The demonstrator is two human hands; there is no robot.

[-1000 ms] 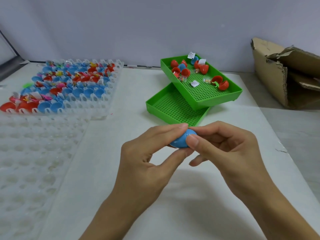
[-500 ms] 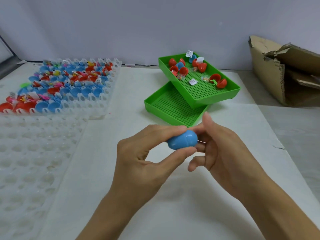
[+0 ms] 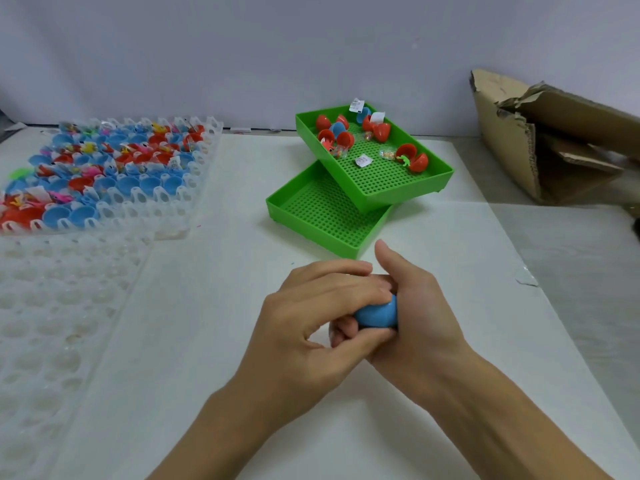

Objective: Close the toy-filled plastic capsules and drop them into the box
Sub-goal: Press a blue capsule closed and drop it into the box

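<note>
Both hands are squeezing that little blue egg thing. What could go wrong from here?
The blue capsule is smooth and mostly buried between the left hand and right hand; under a hard squeeze it might squirt out across the table. Its seam is hidden, so a half-closed shell could go unnoticed. The cardboard box sits far right, so a careless toss may miss.

Both hands met over the white table [image 3: 207,341] at the centre, the left hand [image 3: 311,327] and right hand [image 3: 419,313] pressed together around a blue capsule [image 3: 377,315]. At twelve o'clock stood two stacked green trays [image 3: 322,209], the upper one holding open red and blue capsules [image 3: 337,131]. At ten o'clock lay a clear rack [image 3: 138,209] of filled capsule halves; at two o'clock, a cardboard box [image 3: 502,133].
</note>
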